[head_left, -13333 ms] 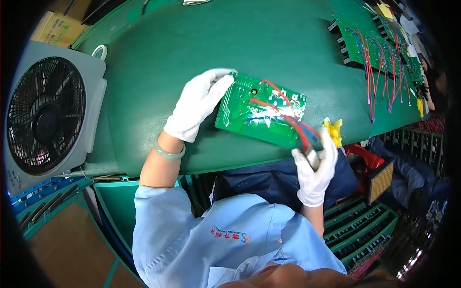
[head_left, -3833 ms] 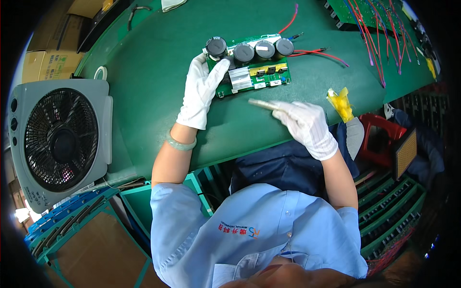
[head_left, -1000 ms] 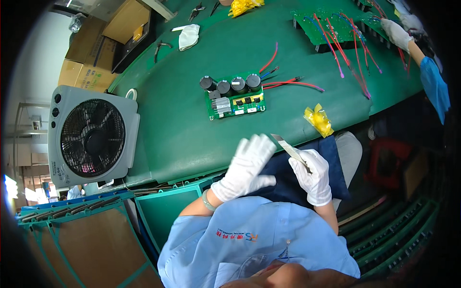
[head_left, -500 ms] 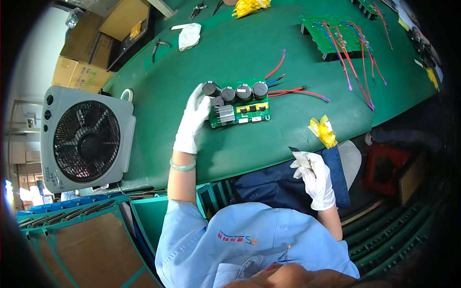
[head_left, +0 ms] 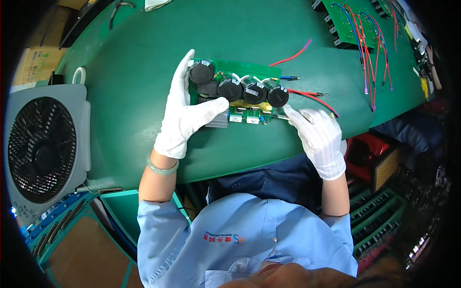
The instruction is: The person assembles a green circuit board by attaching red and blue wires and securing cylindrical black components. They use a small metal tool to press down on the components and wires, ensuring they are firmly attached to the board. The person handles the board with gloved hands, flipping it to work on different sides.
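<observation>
A green circuit board (head_left: 249, 70) with black cylindrical capacitors (head_left: 230, 90) and a grey heatsink is tipped up on its edge above the green mat. My left hand (head_left: 181, 115), in a white glove, grips its left end, the thumb across the front and the fingers stretched along the side. My right hand (head_left: 317, 132), also gloved, is closed at the lower right corner of the board. Between its fingertips a thin, pale tool (head_left: 281, 116) points at the board; its kind is not clear. Red wires (head_left: 312, 96) and a blue wire trail from the board's right side.
Another green board (head_left: 343, 24) with red and blue wires lies at the back right. A grey box fan (head_left: 48, 144) stands at the left, near a white tape ring (head_left: 79, 76). Dark pliers (head_left: 116, 13) lie at the back left. A red stool (head_left: 360, 156) is at the right.
My left hand has taken hold of the board and tipped it up. My right hand has moved up to the board's corner with the thin tool. The view has shifted.
</observation>
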